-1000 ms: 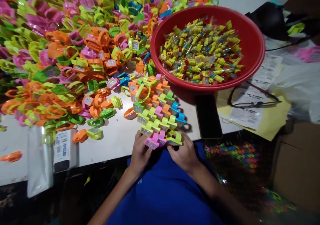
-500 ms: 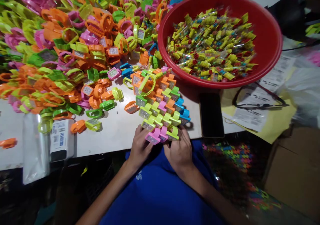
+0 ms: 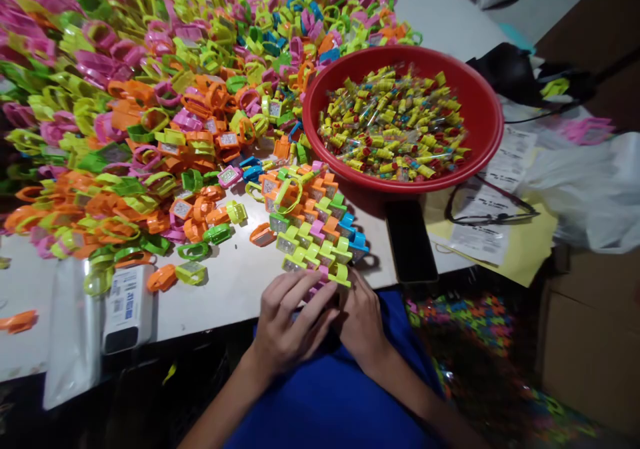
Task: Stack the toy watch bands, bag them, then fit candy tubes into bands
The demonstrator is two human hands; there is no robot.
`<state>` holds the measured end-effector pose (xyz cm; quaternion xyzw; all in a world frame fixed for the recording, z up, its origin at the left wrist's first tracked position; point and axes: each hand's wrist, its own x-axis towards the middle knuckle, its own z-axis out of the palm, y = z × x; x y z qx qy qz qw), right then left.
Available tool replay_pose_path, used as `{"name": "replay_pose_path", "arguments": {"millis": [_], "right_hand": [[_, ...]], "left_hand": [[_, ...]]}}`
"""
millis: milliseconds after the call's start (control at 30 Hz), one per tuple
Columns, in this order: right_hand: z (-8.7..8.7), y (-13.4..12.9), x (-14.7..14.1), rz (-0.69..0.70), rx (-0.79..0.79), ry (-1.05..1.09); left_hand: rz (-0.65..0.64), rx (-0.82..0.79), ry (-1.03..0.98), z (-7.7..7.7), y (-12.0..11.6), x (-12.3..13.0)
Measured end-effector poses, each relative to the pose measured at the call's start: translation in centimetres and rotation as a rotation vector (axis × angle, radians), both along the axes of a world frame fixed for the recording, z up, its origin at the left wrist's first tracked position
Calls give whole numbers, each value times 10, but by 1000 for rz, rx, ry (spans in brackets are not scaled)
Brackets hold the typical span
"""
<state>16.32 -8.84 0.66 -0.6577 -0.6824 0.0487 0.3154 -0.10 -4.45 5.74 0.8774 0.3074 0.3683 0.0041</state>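
Observation:
A stacked block of plastic toy watches, in orange, yellow-green, pink, green and blue rows, lies at the table's front edge. My left hand bends its fingers over the near end, covering most of the pink watches there. My right hand is closed against the near right corner of the block, its fingertips partly hidden. A loose yellow-green watch loop rests on top of the block. One orange watch lies just left of it.
A large heap of watches covers the back left. A red basin holds candy tubes. Right of the block are a black phone, glasses and papers. A white box and clear plastic bag lie front left.
My left hand has moved from the block's left side onto its near end, over the pink watches. My right hand stays at the right corner. The camera view has shifted, showing more of the table's back.

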Motion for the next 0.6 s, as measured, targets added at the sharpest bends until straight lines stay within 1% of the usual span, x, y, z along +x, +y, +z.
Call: {"name": "replay_pose_path", "arguments": {"millis": [67, 133, 267, 433, 600], "right_hand": [[-2, -1, 0, -13, -18, 5], [-3, 0, 0, -27, -37, -16], [-3, 2, 0, -13, -86, -81], [-5, 2, 4, 0, -124, -116], [0, 2, 6, 24, -176, -103]], "left_hand": [[11, 5, 6, 1, 4, 11], [18, 5, -12, -2, 5, 16], [6, 16, -19, -7, 5, 14], [16, 53, -19, -8, 10, 12], [-21, 62, -37, -9, 13, 12]]}}
